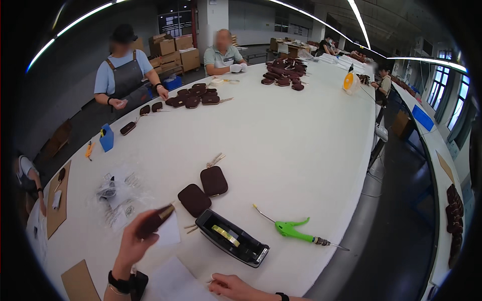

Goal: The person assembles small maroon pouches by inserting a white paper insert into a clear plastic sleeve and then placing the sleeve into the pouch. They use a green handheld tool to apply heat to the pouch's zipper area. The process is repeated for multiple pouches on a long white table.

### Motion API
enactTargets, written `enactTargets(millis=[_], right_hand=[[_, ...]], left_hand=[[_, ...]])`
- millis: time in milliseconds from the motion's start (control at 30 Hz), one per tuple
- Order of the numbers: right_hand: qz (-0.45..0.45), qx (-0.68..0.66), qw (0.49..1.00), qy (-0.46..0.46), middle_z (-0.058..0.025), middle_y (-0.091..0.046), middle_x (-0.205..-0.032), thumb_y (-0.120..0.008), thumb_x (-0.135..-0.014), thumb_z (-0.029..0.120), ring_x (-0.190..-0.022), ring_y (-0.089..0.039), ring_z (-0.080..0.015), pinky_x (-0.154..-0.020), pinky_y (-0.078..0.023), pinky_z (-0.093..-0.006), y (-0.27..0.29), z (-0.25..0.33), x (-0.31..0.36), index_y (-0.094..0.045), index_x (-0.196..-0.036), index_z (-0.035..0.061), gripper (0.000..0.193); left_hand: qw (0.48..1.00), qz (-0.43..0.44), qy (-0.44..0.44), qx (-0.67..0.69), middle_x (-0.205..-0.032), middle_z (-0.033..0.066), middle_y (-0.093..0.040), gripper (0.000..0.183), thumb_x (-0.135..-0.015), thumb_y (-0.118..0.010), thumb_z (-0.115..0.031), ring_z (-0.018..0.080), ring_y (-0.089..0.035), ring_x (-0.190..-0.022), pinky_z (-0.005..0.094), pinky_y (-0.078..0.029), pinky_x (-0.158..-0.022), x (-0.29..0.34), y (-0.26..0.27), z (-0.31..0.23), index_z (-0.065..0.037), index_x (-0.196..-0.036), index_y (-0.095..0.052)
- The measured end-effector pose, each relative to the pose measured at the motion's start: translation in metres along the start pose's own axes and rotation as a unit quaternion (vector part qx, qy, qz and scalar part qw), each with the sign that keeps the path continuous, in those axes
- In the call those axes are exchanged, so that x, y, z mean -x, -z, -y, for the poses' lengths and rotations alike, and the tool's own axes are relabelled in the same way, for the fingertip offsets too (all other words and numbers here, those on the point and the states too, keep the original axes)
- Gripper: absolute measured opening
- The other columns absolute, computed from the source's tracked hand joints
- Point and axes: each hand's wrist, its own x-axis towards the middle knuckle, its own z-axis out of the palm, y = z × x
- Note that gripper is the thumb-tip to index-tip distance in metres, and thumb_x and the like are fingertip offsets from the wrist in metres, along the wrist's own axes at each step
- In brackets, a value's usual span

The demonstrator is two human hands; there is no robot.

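Note:
My left hand (133,246) is closed around a small dark brown zip pouch (152,222), raised above the table and tilted. Near the front edge my right hand (233,288) is closed, thumb against the fingers, with something small and pale at the fingertips that I cannot make out. Between and beyond my hands stands a black tape dispenser (208,220) with a yellow tape roll (226,236). Just behind it lie two more brown pouches, a left pouch (194,200) and a right pouch (214,181), with pale cords.
A green air blow gun (288,229) lies right of the dispenser. Clear plastic bags (118,193) are heaped at left, white paper (173,281) in front. Pouch piles (193,96) lie farther off, near one person (128,75) standing and another person (221,55) at the far edge.

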Motion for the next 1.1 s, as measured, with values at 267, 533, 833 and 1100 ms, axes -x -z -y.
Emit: enactTargets(millis=[267,533,833,1100], right_hand=[[0.063,-0.196,0.972,-0.110,-0.0105,-0.061,-0.102,-0.060,-0.090,0.029,-0.087,-0.060,-0.0145,-0.073,-0.050,-0.0247,-0.012,0.026,0.011,-0.044,-0.122,0.0032,0.044],[0.084,-0.130,0.979,-0.131,-0.0165,-0.061,-0.106,-0.070,-0.083,0.023,-0.090,-0.060,-0.0166,-0.074,-0.050,-0.0267,-0.072,0.048,0.070,-0.040,-0.130,0.0036,0.059],[0.069,0.106,0.992,-0.012,-0.0177,-0.065,-0.090,-0.067,-0.085,0.025,-0.077,-0.065,-0.0206,-0.067,-0.051,-0.0306,-0.091,0.037,0.080,-0.035,-0.128,0.0050,0.058],[-0.006,0.392,0.912,0.120,-0.0133,-0.063,-0.071,-0.062,-0.080,0.013,-0.067,-0.062,-0.0313,-0.060,-0.048,-0.0385,-0.047,0.058,-0.043,-0.061,-0.087,0.0021,0.013]], left_hand=[[0.943,0.051,-0.107,-0.310,-0.130,0.0162,-0.043,0.065,-0.059,-0.056,0.013,0.0363,-0.041,-0.121,0.0411,-0.044,-0.094,0.171,-0.093,-0.024,-0.006,-0.121,-0.054],[0.770,-0.204,0.357,0.487,-0.104,0.0141,-0.062,0.039,-0.099,-0.040,-0.031,0.0214,-0.061,-0.093,0.0330,-0.051,-0.078,0.259,-0.104,-0.002,0.002,-0.108,-0.059],[0.824,-0.139,0.318,0.448,-0.096,0.0081,-0.063,0.029,-0.096,-0.050,-0.020,0.0135,-0.061,-0.086,0.0273,-0.050,-0.079,0.252,-0.097,-0.005,0.001,-0.115,-0.057],[0.912,-0.038,0.297,0.279,-0.089,0.0035,-0.063,0.029,-0.094,-0.053,-0.016,0.0093,-0.061,-0.086,0.0231,-0.047,-0.077,0.274,-0.055,0.009,0.001,-0.117,-0.055]])
